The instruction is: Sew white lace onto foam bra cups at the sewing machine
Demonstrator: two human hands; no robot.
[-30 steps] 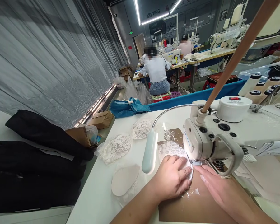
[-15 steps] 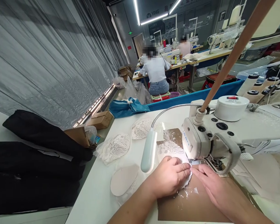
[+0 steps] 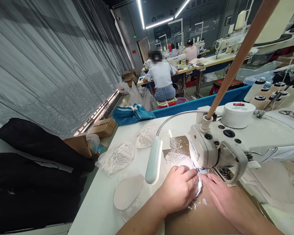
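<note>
A white lace cup piece lies under the head of a white sewing machine, its edge at the presser foot. My left hand is closed over the piece, fingertips pressed together beside the needle area. My right hand rests on the brown work plate with its fingertips at the right edge of the same piece, close to the left fingertips. The fingers hide much of the fabric. A pale green lamp hangs just left of the machine head.
Lace cups and a plain beige cup lie on the white table at the left. Thread cones stand behind the machine. Black fabric is at far left; a seated person works further back.
The view has shifted slightly. Less of the lace piece shows above my left hand, which has moved a little with the fabric. Both hands stay at the needle area.
</note>
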